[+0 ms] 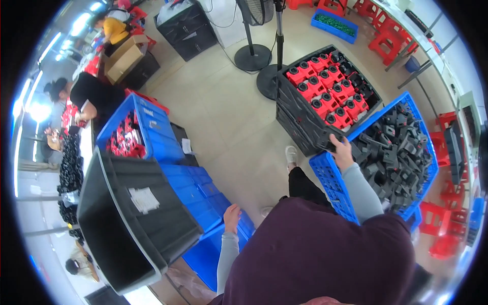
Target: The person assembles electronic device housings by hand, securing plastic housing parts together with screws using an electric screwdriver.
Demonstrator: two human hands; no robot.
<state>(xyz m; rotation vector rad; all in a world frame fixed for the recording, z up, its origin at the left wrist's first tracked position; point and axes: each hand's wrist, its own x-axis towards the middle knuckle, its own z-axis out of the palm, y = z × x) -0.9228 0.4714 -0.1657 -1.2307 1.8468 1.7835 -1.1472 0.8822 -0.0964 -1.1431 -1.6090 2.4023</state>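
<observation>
My right hand (341, 152) is closed on the near corner of a black crate (300, 114), with its fingers on the rim. Rows of red plastic parts with black round pieces (325, 84) fill most of that crate; black parts lie along its right side. Close by my right forearm stands a blue basket (333, 195) heaped with dark grey plastic parts (394, 152). My left hand (232, 218) hangs beside the blue bins (201, 190), loosely bent and holding nothing I can see. A large black tub (137, 218) lies tipped on its side to the left of it.
A blue bin of red parts (124, 137) stands at the left, near a seated person in black (96, 99). Ahead are a standing fan (251, 56) and black bins (188, 30). Red stools (389, 40) and a long table (406, 25) line the right.
</observation>
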